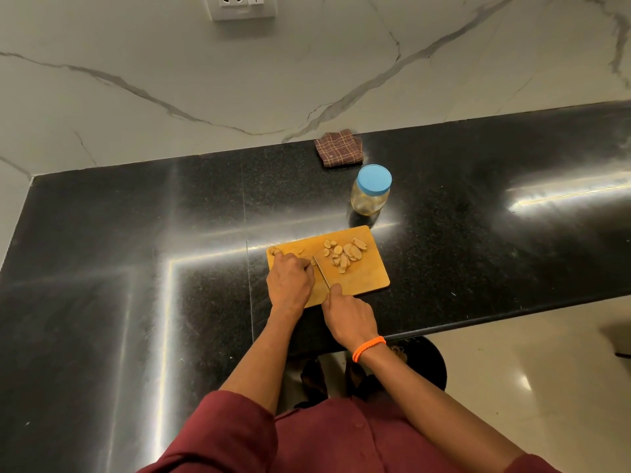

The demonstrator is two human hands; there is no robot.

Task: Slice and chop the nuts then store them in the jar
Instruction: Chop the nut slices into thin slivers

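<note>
On wooden cutting board (358, 285), head view: your left hand (290, 285) pins nut, fingers curled; right hand (348, 315) grips knife (321, 274). Keep fingertips tucked behind blade, cut with short strokes. Sliced nuts (345, 254) pale, flat, irregular, heaped at far right of board. Jar (370, 194) clear, blue lid on, just beyond board. Counter (136, 268) black, glossy.

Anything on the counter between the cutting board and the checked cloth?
Only the jar, blue lid on, between the cutting board and the cloth, per the head view.
</note>
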